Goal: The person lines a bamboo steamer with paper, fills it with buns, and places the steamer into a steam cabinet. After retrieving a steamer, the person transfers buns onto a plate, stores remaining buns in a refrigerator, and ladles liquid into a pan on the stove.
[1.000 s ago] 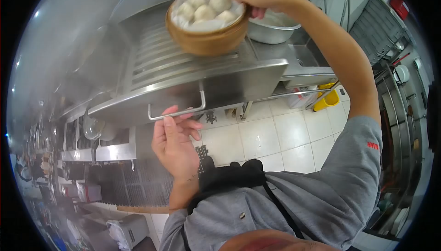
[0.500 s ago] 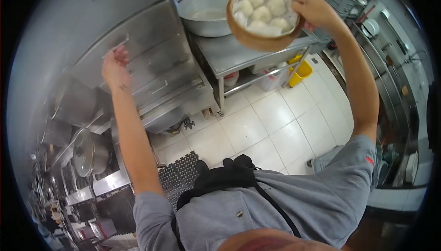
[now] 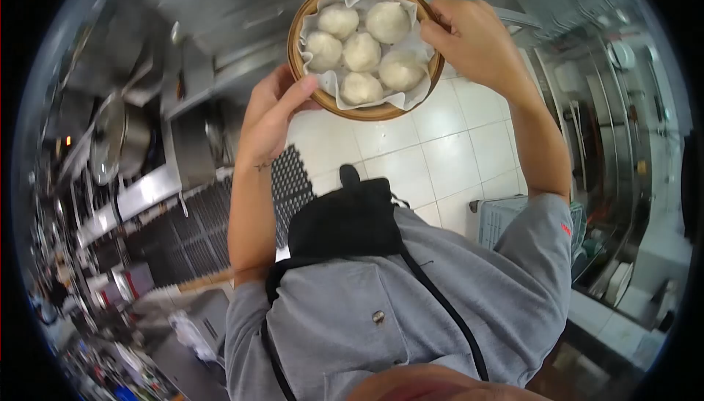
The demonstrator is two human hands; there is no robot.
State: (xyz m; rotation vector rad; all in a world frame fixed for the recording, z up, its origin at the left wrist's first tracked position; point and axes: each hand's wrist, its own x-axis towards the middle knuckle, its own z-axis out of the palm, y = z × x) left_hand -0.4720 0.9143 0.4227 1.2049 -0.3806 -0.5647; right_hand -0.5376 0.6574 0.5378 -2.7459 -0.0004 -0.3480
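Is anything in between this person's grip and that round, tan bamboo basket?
Nothing visible: the left hand's grip and right hand's grip hold the round, tan bamboo basket from opposite sides. The crinkled white paper liner inside comes close to both; whether it is pinched, I cannot tell.

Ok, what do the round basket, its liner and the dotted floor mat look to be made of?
The round basket looks like bamboo or wood: tan, with a smooth, slightly shiny rim. Its liner is probably paper: thin, matte white, with sharp folds. The floor mat may be rubber or plastic: dull black, with a dotted surface.
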